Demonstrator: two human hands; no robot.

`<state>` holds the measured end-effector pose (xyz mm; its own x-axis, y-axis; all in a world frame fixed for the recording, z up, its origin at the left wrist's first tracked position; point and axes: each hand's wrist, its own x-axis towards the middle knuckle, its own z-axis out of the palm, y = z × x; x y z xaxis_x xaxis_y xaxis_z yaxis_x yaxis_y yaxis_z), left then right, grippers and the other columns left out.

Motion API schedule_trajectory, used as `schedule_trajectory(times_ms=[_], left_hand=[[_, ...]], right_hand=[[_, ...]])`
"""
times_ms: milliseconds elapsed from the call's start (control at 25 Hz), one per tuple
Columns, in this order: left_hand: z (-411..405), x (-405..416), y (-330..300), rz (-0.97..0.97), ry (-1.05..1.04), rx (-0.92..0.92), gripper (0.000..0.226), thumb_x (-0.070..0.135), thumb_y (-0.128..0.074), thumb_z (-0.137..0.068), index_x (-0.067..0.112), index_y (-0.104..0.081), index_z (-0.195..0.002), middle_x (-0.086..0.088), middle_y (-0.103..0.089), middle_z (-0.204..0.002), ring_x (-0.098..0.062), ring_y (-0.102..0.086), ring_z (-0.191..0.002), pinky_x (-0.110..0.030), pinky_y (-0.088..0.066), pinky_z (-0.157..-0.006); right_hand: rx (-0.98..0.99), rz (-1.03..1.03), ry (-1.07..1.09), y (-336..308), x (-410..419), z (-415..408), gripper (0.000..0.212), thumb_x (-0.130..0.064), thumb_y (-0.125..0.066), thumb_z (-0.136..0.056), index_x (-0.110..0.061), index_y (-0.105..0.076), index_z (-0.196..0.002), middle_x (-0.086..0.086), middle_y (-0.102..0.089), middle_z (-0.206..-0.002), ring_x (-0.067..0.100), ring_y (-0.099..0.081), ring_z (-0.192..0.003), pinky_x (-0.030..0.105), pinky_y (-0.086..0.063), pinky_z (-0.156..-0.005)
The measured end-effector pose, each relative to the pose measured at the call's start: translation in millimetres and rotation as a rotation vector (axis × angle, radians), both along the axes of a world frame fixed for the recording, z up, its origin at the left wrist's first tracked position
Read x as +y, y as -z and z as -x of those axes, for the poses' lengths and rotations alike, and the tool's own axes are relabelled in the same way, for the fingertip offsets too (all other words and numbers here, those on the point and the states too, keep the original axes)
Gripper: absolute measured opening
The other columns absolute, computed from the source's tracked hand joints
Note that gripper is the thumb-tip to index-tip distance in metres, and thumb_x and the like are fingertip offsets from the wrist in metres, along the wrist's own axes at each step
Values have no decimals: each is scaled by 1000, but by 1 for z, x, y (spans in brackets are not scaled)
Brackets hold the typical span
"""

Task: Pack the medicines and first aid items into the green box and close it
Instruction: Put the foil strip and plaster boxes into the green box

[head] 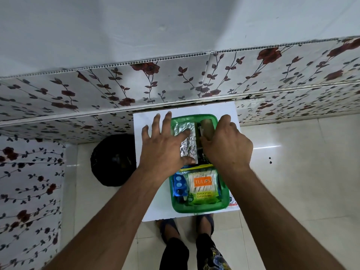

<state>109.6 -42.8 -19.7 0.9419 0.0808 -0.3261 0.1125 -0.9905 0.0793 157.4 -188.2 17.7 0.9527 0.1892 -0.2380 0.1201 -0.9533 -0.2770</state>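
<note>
Inside the green box (224, 203), swabs pack (202, 187) at 6 o'clock; spread left hand (165, 149) presses foil strips (188, 145), right hand (226, 145) grips a brown roll (208, 126); lid unseen.

Open green box (224, 201), packed with medicines (186, 145)

Green box (224, 199); silver foil strip (188, 145) (crinkled); rose-patterned wall (175, 82)

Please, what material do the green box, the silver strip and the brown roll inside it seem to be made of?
The green box looks like translucent glossy plastic: the contents and the white surface show through its walls. The crinkled silver strip under the left hand looks like metal foil, probably a tablet blister pack, with wrinkled bright reflections. The brown roll, gripped by the right hand, is matte tan, perhaps fabric bandage or tape; unclear.
</note>
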Motion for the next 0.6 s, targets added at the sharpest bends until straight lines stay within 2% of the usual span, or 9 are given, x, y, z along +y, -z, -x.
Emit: schedule_trajectory(times_ms=[120,200,280,320,400,480,600], left_hand=[[1,6,1,-20,-11,43,87,79,-60,-63,48,-35,-140,-12,-5,-162,-39,-1,-148,-61,-14,-113],[3,10,-5,-8,-21,60,84,78,-61,-64,47,-39,-139,-12,-8,-162,-39,-2,-148,-61,-14,-113],[6,10,-15,44,-32,-2,74,71,-63,-69,42,-47,-135,-12,-18,-160,-37,-9,-147,-60,-18,-113],[7,6,-23,93,-35,-75,64,64,-64,-74,38,-52,-132,-12,-27,-156,-36,-18,-145,-58,-23,-112],[8,-6,-39,247,-28,-241,41,45,-63,-82,28,-63,-119,-10,-48,-138,-32,-40,-131,-51,-39,-103],[4,-26,-52,406,-6,-315,25,30,-59,-86,20,-68,-107,-6,-60,-117,-27,-55,-108,-43,-49,-86],[-7,-59,-54,538,51,-222,21,26,-56,-87,20,-68,-104,-1,-65,-102,-24,-63,-89,-39,-53,-72]], right_hand=[[62,-26,63,14,-2,1,39,-50,-55,-91,-14,-44,-103,11,-60,-106,35,-62,-93,34,-36,-62],[94,-77,174,18,-7,3,51,-62,-58,-83,-16,-44,-100,5,-62,-95,32,-62,-86,33,-36,-62],[93,-165,282,15,-23,6,50,-66,-54,-83,-17,-48,-93,-1,-61,-81,27,-59,-76,33,-39,-62],[95,-232,345,12,-38,8,44,-62,-55,-85,-19,-51,-89,-2,-61,-76,24,-58,-71,32,-39,-61],[140,-303,436,15,-73,18,29,-50,-59,-86,-21,-55,-83,-4,-63,-72,17,-59,-67,29,-38,-57],[247,-244,472,29,-110,32,21,-43,-63,-85,-23,-58,-86,-5,-64,-75,18,-63,-72,28,-38,-57],[398,-134,475,62,-144,55,40,-48,-72,-78,-22,-59,-105,-1,-64,-90,19,-61,-82,30,-42,-66]])
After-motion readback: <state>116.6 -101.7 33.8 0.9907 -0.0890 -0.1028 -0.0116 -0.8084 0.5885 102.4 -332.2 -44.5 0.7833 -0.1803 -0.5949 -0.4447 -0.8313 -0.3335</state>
